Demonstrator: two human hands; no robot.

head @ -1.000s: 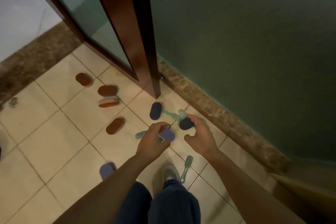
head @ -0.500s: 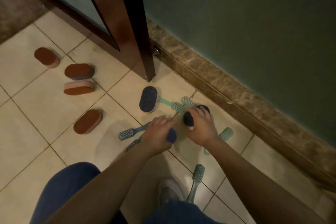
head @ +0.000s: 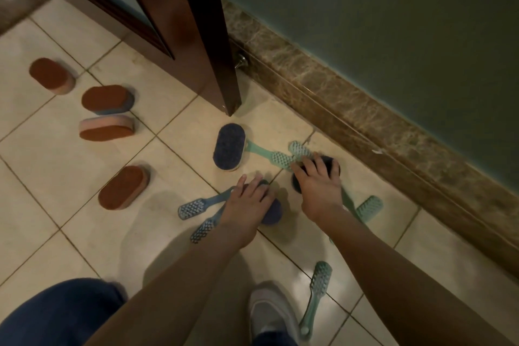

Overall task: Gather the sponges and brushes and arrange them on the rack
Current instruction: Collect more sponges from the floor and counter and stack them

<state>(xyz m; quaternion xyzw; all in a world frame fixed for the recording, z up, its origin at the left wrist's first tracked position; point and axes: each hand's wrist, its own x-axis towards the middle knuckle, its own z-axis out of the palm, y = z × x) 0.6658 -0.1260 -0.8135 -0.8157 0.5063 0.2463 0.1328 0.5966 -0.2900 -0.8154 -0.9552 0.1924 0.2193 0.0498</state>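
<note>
**Floor: cleaning gear scattered on beige tiles**

Four brown sponges lie at left. A dark blue sponge lies at centre, with two more just right and below. Two blue brushes lie lower centre, green brushes toward the right. A grey shoe stands at the bottom.

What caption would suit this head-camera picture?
Left hand grips one dark blue sponge, right hand another, amid brushes and brown sponges on floor tiles.

Four brown sponges, three dark sponges, six brushes.
</note>
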